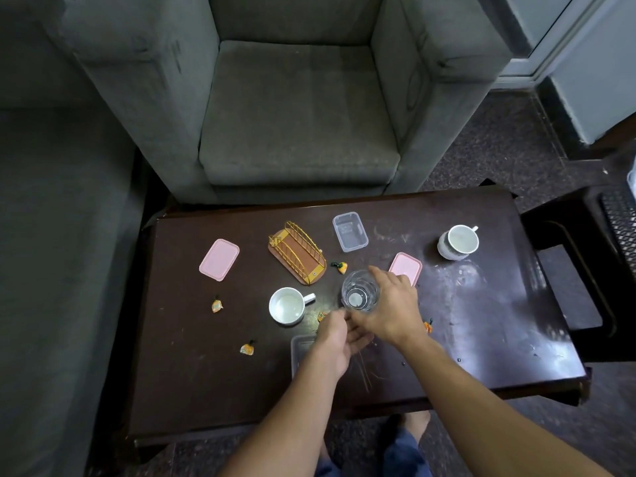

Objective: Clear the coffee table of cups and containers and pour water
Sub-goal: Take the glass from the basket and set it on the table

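Note:
On the dark coffee table (pixel 499 339) my right hand (pixel 392 311) is wrapped around a clear drinking glass (pixel 360 295) from its right side. Just below it my left hand (pixel 339 342) has loosely curled fingers near the glass base, with nothing visible in it. A white mug (pixel 287 306) stands left of the glass, and a second white mug (pixel 459 242) is at the far right. A clear lidless container (pixel 350 231) sits at the back. Another clear container (pixel 300 349) is partly hidden under my left forearm. Two pink lids (pixel 219 259) (pixel 406 266) lie flat.
A gold wire rack (pixel 297 253) lies at the table's middle back. Wrapped orange candies (pixel 216 305) (pixel 247 348) (pixel 341 266) (pixel 427 327) are scattered around. A grey armchair (pixel 299 115) stands behind the table, a sofa (pixel 62 235) to the left, and a dark side table (pixel 585 270) to the right.

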Motion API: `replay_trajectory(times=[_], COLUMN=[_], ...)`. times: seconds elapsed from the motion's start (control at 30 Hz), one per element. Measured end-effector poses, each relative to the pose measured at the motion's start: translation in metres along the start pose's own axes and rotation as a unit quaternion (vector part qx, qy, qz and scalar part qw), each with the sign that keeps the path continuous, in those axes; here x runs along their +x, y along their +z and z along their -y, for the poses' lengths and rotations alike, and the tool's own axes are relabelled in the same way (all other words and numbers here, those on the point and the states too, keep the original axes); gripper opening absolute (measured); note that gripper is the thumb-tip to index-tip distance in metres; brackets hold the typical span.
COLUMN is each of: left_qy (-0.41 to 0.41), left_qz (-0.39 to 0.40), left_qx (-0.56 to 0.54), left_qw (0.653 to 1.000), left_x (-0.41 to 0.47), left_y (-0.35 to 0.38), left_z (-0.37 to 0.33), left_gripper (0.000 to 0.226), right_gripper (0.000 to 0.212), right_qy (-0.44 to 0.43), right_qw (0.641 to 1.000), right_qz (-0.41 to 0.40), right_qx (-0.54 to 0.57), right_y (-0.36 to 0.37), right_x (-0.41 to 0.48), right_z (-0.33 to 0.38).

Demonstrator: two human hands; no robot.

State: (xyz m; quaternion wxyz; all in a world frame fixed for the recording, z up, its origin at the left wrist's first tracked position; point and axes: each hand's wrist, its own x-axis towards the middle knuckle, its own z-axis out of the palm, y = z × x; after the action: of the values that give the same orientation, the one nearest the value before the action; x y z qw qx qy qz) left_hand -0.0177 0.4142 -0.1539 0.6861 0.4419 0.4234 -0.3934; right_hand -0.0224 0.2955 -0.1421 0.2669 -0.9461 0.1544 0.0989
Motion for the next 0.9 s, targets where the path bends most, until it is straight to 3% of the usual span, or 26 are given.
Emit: replay_trajectory(times=[0.23, 0.3, 0.4, 0.47, 0.63, 0.9], left_qy=[0.025, 0.074, 0.185, 0.242, 0.338, 0.400], left_qz=[-0.063, -0.121, -0.231, -0.246, -0.172, -0.034], left_qx=[0.007, 0.046, 0.121, 0.131, 0.194, 0.308], left_qw=[0.998, 0.989, 0.948, 0.930, 0.905, 0.862], left_x=[-0.010, -0.019, -0.044, -0.068, -0.124, -0.215], left_y=[0.008, 0.011, 0.019, 0.031, 0.080, 0.162], left_z=[-0.001, -0.005, -0.017, -0.028, -0.051, -0.057], left_gripper=[0.033, 0.035, 0.039, 0.037, 0.036, 0.038], right_gripper=[0.116, 0.108, 0.082, 0.064, 0.037, 0.025], right_qy=[-0.003, 0.001, -0.003, -0.003, -0.005, 0.011], right_qw=[0.999, 0.999, 0.999, 0.997, 0.991, 0.981], right_qz=[-0.015, -0.027, -0.053, -0.070, -0.124, -0.190], right_qx=[-0.031, -0.021, 0.002, 0.014, 0.055, 0.035], right_y=[-0.016, -0.026, -0.047, -0.066, -0.131, -0.238], right_x=[-0.003, -0.008, -0.016, -0.021, -0.036, -0.071], right_z=[-0.002, 0.000, 0.004, 0.007, 0.023, 0.038])
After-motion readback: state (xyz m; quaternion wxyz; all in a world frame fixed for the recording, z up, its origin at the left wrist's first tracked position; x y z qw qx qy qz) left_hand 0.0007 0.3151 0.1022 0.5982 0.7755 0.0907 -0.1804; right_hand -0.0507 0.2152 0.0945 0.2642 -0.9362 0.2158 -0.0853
